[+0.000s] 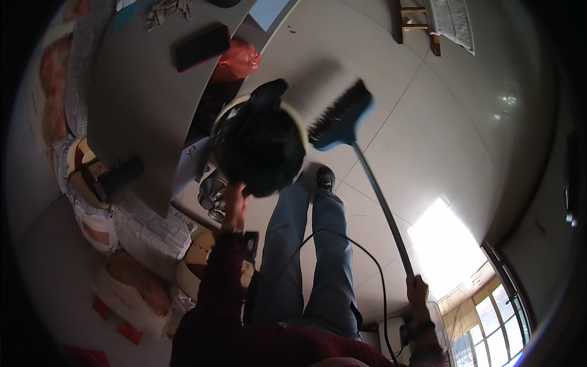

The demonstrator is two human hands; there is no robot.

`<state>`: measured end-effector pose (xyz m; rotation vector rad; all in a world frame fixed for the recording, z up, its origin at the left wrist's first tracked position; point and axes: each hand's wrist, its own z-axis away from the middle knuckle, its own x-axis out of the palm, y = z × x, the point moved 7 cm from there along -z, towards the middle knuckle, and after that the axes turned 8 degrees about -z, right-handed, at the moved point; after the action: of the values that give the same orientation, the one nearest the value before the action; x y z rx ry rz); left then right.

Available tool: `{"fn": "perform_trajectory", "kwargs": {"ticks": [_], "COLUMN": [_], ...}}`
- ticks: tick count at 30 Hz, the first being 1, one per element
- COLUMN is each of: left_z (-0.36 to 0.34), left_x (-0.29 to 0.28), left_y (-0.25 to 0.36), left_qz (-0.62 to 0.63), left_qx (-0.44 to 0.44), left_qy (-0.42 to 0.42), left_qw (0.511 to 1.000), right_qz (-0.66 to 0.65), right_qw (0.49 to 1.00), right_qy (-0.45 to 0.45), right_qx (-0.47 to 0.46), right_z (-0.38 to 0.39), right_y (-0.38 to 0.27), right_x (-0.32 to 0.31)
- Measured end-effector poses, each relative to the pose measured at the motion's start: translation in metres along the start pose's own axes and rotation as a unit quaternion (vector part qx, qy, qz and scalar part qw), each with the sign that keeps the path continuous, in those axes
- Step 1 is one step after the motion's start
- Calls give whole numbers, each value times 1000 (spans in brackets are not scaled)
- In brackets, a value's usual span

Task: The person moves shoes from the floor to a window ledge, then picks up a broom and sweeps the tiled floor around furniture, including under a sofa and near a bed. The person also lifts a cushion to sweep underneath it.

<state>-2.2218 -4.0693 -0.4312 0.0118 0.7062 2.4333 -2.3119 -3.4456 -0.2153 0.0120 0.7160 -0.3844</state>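
A round cream bin lined with a black bag (pixel 260 144) is held up in front of me, its rim partly hidden by the bag, and my left hand (pixel 236 202) grips it at the near lower side. My right hand (pixel 417 292) is closed around the long pole of a broom (pixel 382 199), low at the right. The broom's blue head with dark bristles (pixel 345 116) is raised just right of the bin. My legs (pixel 293 244) in jeans are below, and a black cable loops across them.
On the left, a grey table (pixel 131 73) carries a phone (pixel 202 49) and dark objects, with a red plastic bag (pixel 238 60) at its edge. Cushioned seating (pixel 147 220) lines the left. A wooden-framed chair (pixel 428 24) stands on the tiled floor (pixel 428 122) beyond; a bright window (pixel 495 318) is lower right.
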Motion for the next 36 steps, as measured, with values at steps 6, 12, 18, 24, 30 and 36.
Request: {"fn": "perform_trajectory", "kwargs": {"ticks": [6,12,18,24,30,36], "left_z": [89,73,0,-81,-151,-171], "left_x": [-88,-91,-53,13,11,-17], "left_y": [28,11,-28,-46,-74,-77], "left_qz": [19,32,43,85,12,47], "left_qx": [25,18,-34,-64,-120,-142], "left_qy": [62,65,56,39,117,87], "left_qw": [998,997,997,994,986,985], "right_qz": [131,151,110,34,-154,4], "right_qw": [968,964,992,987,967,982], "right_qy": [-61,-40,-25,99,90,109], "right_qx": [-207,-217,52,125,184,-157], "right_z": [-138,-196,-77,46,53,-133], "right_y": [-170,-224,10,130,103,-123], "right_x": [64,98,39,-23,2,28]}}
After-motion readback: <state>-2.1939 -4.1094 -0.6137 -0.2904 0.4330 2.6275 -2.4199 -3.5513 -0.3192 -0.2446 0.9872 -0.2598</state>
